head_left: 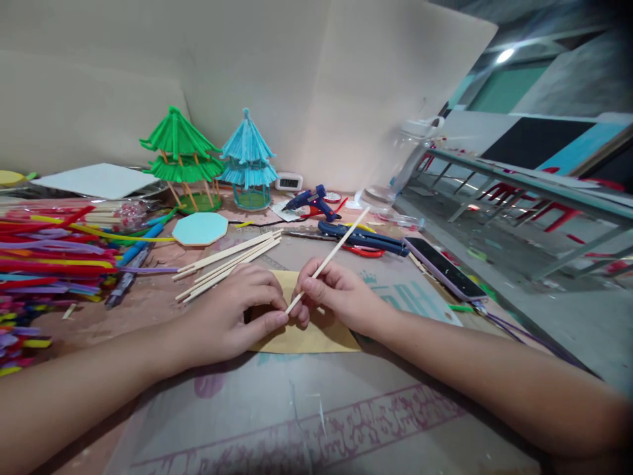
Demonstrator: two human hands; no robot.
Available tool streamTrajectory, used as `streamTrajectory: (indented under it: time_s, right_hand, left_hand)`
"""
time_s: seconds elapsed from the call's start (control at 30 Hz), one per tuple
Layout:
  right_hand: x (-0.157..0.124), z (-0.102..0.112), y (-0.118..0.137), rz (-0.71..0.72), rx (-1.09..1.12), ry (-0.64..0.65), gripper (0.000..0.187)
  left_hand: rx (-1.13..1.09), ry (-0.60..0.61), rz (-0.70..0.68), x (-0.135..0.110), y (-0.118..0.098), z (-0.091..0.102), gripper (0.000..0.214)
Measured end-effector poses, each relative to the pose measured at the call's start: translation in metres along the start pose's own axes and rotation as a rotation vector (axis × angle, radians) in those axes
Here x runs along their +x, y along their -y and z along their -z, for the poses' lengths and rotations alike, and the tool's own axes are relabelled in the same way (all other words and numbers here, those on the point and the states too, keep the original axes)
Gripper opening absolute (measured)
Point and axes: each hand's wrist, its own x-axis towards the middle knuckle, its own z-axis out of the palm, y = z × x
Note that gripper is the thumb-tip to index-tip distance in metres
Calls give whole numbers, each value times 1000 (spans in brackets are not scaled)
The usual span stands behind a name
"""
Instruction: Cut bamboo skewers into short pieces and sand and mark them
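Right hand [341,291] pinched a pale stick [341,245] along its shaft, tilted over a yellow sheet [306,340] on the bench [158,290]. Left hand [237,307] pinched the lower end, thumb against fingers. Loose sticks [230,264] lay just beyond it.

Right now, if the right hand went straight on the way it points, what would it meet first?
Probably the left hand, at the lower end of the stick; depth is unclear.

- Left forearm [113,373], right forearm [469,369]: bare, converging.
- Left grip [247,305]: back upward, fingers curled, thumb pinching.
- Right grip [331,290]: thumb opposing bent forefinger, pinched.
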Motion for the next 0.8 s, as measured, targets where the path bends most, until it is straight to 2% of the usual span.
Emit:
streamTrajectory:
  time_s: [0.17,0.37,0.8]
  right_hand:
    - [-2,-4,-1,-3,-29,-54,43]
    - [-1,-5,-2,20,-99,-99,48]
    - [1,-1,0,33,-73,-76,43]
  left_hand:
    - [-34,18,-21,1,0,0,21]
    - [56,-13,-35,2,3,-3,21]
    - [38,-25,-4,2,1,-1,19]
